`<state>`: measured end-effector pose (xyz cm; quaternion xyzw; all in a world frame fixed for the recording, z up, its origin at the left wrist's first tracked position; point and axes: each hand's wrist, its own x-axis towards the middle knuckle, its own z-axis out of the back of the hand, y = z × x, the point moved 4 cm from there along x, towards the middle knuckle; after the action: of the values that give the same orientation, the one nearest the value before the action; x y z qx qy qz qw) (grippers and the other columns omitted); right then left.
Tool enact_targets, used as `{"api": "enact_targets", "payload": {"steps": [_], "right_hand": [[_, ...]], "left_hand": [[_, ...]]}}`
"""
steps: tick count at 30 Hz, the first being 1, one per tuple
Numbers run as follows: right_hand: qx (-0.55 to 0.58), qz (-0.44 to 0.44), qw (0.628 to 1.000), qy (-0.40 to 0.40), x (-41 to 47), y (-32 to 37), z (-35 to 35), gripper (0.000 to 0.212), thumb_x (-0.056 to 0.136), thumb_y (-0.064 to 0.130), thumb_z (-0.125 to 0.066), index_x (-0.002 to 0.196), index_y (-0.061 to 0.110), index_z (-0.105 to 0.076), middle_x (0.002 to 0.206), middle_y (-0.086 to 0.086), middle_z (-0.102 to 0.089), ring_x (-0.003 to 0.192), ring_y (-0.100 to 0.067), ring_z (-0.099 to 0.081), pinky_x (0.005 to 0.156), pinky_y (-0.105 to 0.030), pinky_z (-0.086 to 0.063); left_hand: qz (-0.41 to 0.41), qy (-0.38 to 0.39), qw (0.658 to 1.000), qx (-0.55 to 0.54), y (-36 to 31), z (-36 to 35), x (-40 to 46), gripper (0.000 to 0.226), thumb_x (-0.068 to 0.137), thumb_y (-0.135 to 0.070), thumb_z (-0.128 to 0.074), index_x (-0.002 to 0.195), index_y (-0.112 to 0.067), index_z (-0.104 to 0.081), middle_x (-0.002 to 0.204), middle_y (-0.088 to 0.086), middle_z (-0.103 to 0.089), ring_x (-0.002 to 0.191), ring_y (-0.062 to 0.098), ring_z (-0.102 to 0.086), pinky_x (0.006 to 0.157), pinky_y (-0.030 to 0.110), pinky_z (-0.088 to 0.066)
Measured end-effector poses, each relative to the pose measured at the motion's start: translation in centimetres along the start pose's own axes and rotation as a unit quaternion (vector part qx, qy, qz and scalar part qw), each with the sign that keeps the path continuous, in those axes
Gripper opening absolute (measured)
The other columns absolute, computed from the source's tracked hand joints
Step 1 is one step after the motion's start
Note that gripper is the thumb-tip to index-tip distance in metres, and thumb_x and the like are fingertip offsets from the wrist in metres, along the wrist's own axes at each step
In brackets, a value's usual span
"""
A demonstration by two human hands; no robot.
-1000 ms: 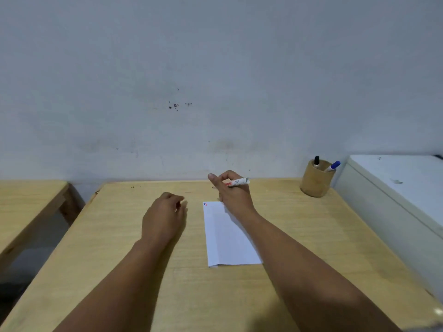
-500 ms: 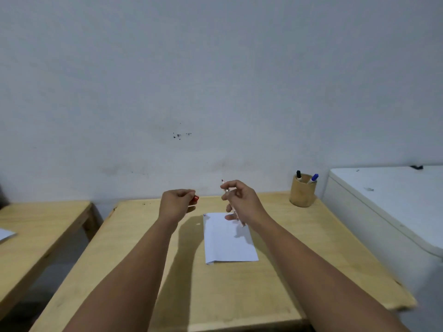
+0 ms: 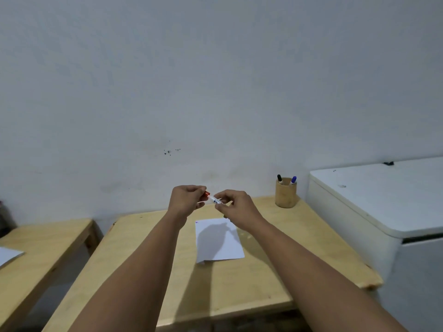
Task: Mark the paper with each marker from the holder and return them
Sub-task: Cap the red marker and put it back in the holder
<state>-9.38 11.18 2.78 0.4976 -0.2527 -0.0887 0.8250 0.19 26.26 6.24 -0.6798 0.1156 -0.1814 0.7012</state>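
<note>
Both hands are raised above the wooden table. My right hand grips the white barrel of a marker. My left hand pinches its red cap, which sits at the marker's end. Below the hands lies a white sheet of paper with small red and blue marks at its top left corner. A round wooden holder stands at the back right of the table, with a black marker and a blue marker sticking out.
A white chest-like appliance stands against the table's right side. A second wooden table with a sheet of paper sits to the left, across a gap. A plain wall runs behind.
Both hands have lifted off the table and come together. The left hand has brought the red cap to the end of the marker held by the right. The camera has tilted up.
</note>
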Motion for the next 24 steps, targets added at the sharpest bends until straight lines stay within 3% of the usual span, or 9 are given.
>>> {"api": "enact_targets", "payload": {"steps": [5,10,14,16,18,21,24], "right_hand": [[0.006,-0.015,0.999,-0.029,-0.2,-0.6,1.9,0.017,0.092,0.015,-0.078,0.106,0.025,-0.08,0.095,0.003,-0.077,0.064,-0.012,-0.068,0.066,-0.034,-0.059],[0.005,-0.045,0.998,-0.05,-0.5,-2.7,4.1,0.017,0.093,0.015,-0.079,0.109,0.018,-0.081,0.092,0.003,-0.076,0.058,-0.01,-0.069,0.057,-0.018,-0.052],[-0.11,-0.037,0.993,-0.033,0.4,-4.5,7.5,0.024,0.098,0.011,-0.068,0.119,0.018,-0.078,0.091,0.006,-0.071,0.079,-0.018,-0.068,0.073,-0.03,-0.055],[-0.135,-0.04,0.986,-0.087,1.9,-4.6,10.6,0.022,0.099,0.015,-0.067,0.118,0.017,-0.077,0.087,0.008,-0.069,0.084,-0.018,-0.066,0.081,-0.035,-0.054],[-0.118,-0.031,0.977,-0.177,3.7,-4.3,14.6,0.017,0.099,0.017,-0.067,0.112,0.017,-0.077,0.084,0.011,-0.068,0.083,-0.017,-0.066,0.079,-0.032,-0.054],[-0.079,-0.019,0.96,-0.27,6.6,-3.9,19.9,0.017,0.097,0.017,-0.07,0.112,0.021,-0.077,0.102,0.003,-0.074,0.092,-0.021,-0.072,0.07,-0.02,-0.057],[-0.079,-0.019,0.951,-0.3,9.4,-4.8,22.8,0.017,0.094,0.011,-0.072,0.109,0.017,-0.077,0.097,0.004,-0.074,0.094,-0.021,-0.072,0.084,-0.035,-0.061]], "left_hand": [[-0.021,0.033,0.998,0.04,-0.4,-2.7,-0.4,0.016,0.098,-0.007,-0.064,0.1,0.004,-0.076,0.091,0.017,-0.075,0.085,0.022,-0.072,0.073,0.03,-0.062],[-0.002,0.062,0.998,0.001,0.9,-6.0,-0.5,0.02,0.097,-0.004,-0.064,0.113,0.004,-0.072,0.102,0.02,-0.076,0.089,0.024,-0.076,0.079,0.034,-0.064],[0.005,0.154,0.987,0.033,0.4,-10.5,0.7,0.03,0.098,-0.012,-0.062,0.128,-0.006,-0.068,0.108,0.013,-0.077,0.097,0.017,-0.075,0.087,0.041,-0.063],[-0.01,0.162,0.986,0.035,-0.2,-12.9,1.7,0.043,0.097,-0.013,-0.063,0.14,-0.016,-0.058,0.116,0.012,-0.073,0.108,0.021,-0.071,0.091,0.044,-0.062],[-0.031,0.148,0.986,0.067,0.0,-15.1,3.4,0.053,0.095,-0.014,-0.062,0.146,-0.019,-0.051,0.113,0.008,-0.071,0.101,0.021,-0.067,0.092,0.046,-0.061],[-0.045,0.135,0.978,0.152,1.6,-18.1,6.4,0.064,0.091,-0.023,-0.069,0.15,-0.022,-0.047,0.12,0.002,-0.068,0.101,0.021,-0.067,0.095,0.049,-0.058],[-0.045,0.146,0.968,0.199,3.6,-21.3,8.7,0.074,0.087,-0.029,-0.076,0.153,-0.024,-0.042,0.136,0.005,-0.06,0.112,0.025,-0.065,0.089,0.039,-0.057]]}}
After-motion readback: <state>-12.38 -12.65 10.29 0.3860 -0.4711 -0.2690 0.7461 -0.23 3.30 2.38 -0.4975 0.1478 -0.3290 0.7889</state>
